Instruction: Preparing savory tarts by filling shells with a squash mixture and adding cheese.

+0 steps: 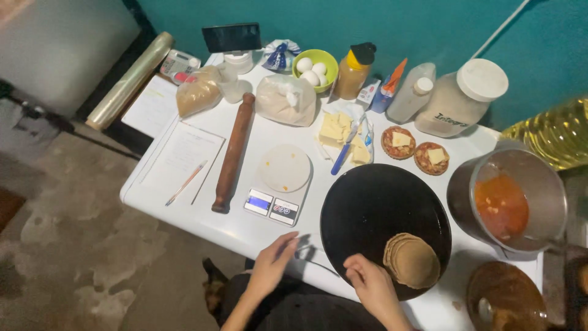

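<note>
From the head camera, a white tabletop [202, 214] carries a large black round pan [373, 214] near its front edge, and on the pan's near right part lies a small stack of thin brown discs [411, 260], flat and overlapping. The right hand [370, 288] rests at the pan's near rim just beside that stack, fingers loosely curled and clamped on nothing that shows. The left hand [272, 263] lies on the tabletop left of the pan, fingers apart and empty. Behind the pan, two discs already spread with red sauce and topped with a pale cheese square [415, 151] sit side by side, so two look dressed while the stack appears bare. A steel pot of red sauce [505, 205] stands to the right, cut cheese [335, 130] and a blue-handled knife [343, 154] behind, with a kitchen scale [278, 184] and rolling pin [233, 153] to the left.
</note>
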